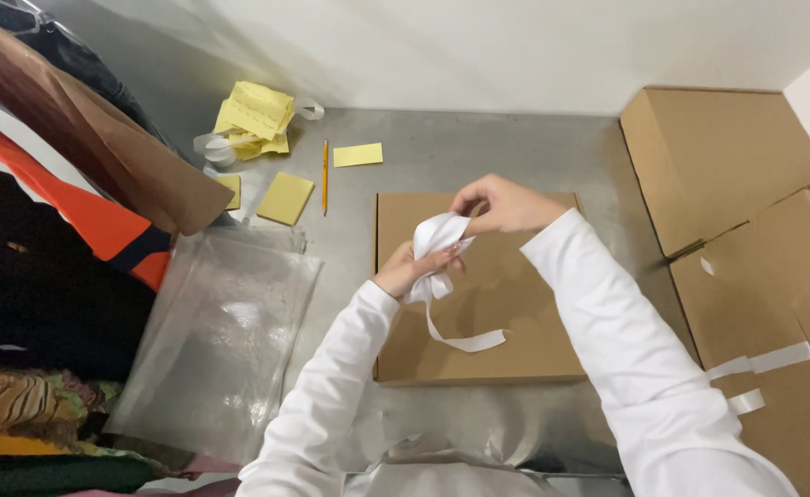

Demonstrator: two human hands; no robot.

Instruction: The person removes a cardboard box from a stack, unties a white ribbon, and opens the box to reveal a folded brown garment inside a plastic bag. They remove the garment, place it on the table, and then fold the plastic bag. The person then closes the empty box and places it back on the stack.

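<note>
A flat brown cardboard box (515, 322) lies on the grey metal table (479, 147) in front of me. Above its upper left part both my hands hold a crumpled white strip of tape or ribbon (442, 241). My left hand (407, 270) grips the bunched lower part. The upper end is pinched by my right hand (506, 204). One loose tail (465, 340) of the strip curls down onto the box top. Both arms wear white sleeves.
Clear plastic bags (221, 331) lie left of the box. Yellow sticky notes (256, 115) and an orange pencil (325, 175) sit at the back left. Larger cardboard boxes (736, 156) stand at the right. Hanging clothes (46, 212) fill the left edge.
</note>
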